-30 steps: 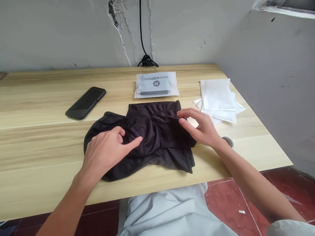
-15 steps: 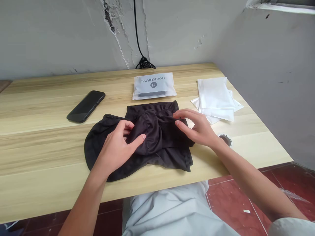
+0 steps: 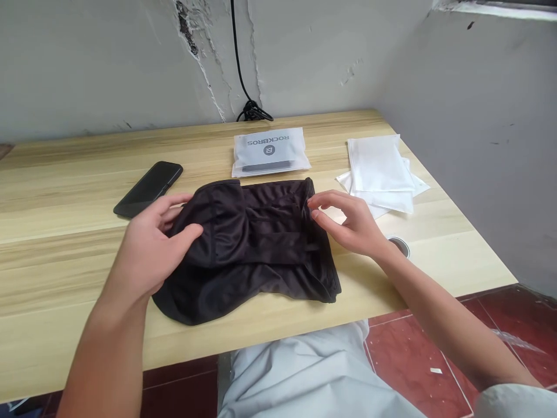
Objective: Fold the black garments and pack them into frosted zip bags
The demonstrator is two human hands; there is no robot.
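A black fabric garment (image 3: 256, 244) lies crumpled on the wooden table (image 3: 65, 244) in front of me. My left hand (image 3: 148, 249) grips its left side, thumb over a raised fold of cloth and fingers behind it. My right hand (image 3: 348, 223) pinches the garment's upper right edge between thumb and fingertips. The cloth is stretched somewhat between the two hands.
A black phone (image 3: 148, 188) lies left of the garment. A grey branded pouch (image 3: 270, 151) sits behind it. A stack of white bags (image 3: 380, 174) lies at the right. A round cable hole (image 3: 400, 247) is by my right wrist. A black cable (image 3: 250, 110) hangs on the wall.
My left hand has pulled the garment's folded-over part leftward, opening the cloth out wider. My right hand has stayed at the right edge.
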